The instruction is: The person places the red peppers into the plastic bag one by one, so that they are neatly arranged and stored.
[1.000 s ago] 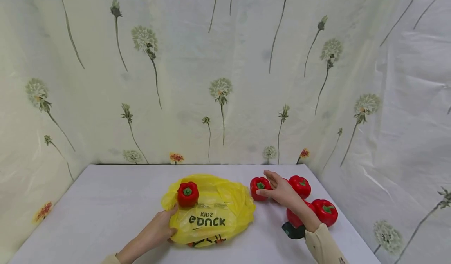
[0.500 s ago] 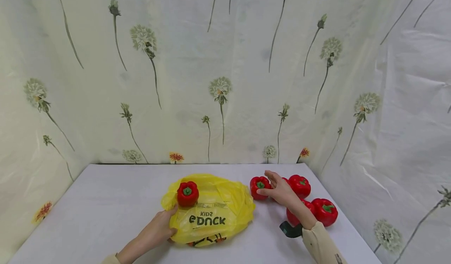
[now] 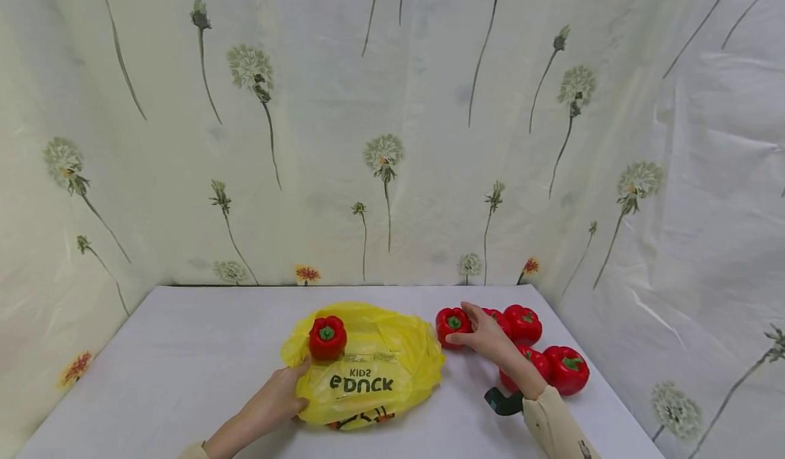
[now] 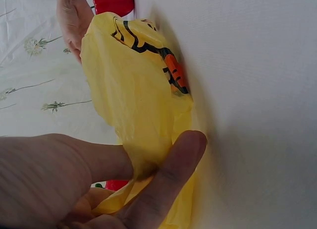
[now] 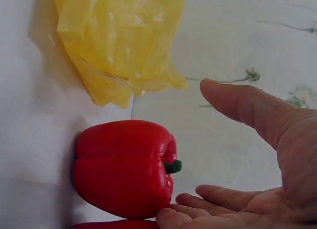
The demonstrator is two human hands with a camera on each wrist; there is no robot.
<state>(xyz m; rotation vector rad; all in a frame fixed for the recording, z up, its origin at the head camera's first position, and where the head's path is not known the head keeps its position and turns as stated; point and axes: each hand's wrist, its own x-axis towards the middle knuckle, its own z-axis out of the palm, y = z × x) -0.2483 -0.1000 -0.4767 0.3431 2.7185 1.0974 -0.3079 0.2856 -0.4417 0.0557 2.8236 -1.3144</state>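
Note:
My left hand (image 3: 276, 399) pinches the near left edge of a yellow plastic bag (image 3: 398, 340) lying in the middle of the table. Up close in the left wrist view, thin yellow film (image 4: 133, 100) passes between the digits. One red bell pepper (image 3: 328, 340) sits upright at the bag's left side. To the right of the bag, my right hand (image 3: 490, 340) is spread beside another red bell pepper (image 5: 121, 169). Its thumb stands well apart from that pepper, and a fingertip is close to its stem end; whether they touch I cannot tell.
Several more red peppers (image 3: 567, 370) cluster behind and beside my right forearm, partly hidden by it. A dark green-black object (image 3: 504, 402) shows by the right wrist. A curtain (image 3: 306, 139) with dandelion prints hangs behind the white table (image 3: 202, 336).
My right hand has come down slightly over the pepper, and the dark object by that wrist has shifted a little left. The left hand and the bag look the same.

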